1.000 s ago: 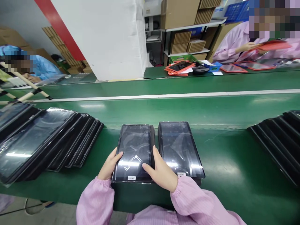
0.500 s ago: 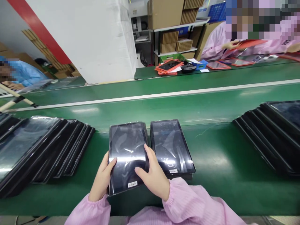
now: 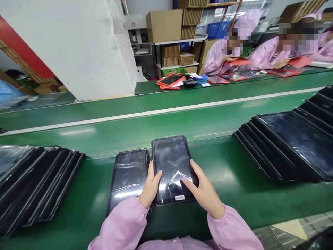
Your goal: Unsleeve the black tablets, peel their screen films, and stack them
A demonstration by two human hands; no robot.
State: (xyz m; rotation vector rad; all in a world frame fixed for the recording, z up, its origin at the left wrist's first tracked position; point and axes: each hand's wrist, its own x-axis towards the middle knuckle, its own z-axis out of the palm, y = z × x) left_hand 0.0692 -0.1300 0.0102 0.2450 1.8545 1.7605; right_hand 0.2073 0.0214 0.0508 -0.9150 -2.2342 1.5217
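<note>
A black tablet (image 3: pixel 173 166) in clear film, with a small white label near its lower edge, is between my two hands. My left hand (image 3: pixel 151 185) grips its left side, thumb on the glass. On the right side, my right hand (image 3: pixel 205 191) wraps the edge with its thumb over the screen. What lies under this tablet is mostly hidden. Just left of it another film-wrapped tablet (image 3: pixel 130 173) lies on the green work surface (image 3: pixel 223 198), partly covered by my left sleeve.
Fanned rows of black tablets lie at the left (image 3: pixel 44 184) and right (image 3: pixel 283 149). Beyond the white strip (image 3: pixel 145 113) are orange-framed tablets (image 3: pixel 170 81), a blue tray (image 3: pixel 201 80) and co-workers in pink (image 3: pixel 218 57). A white wrapped block (image 3: pixel 91 48) stands behind the bench.
Both hands have carried the held tablet from the left-hand spot to the right-hand one, beside the other tablet. The view has turned to the right, showing more co-workers.
</note>
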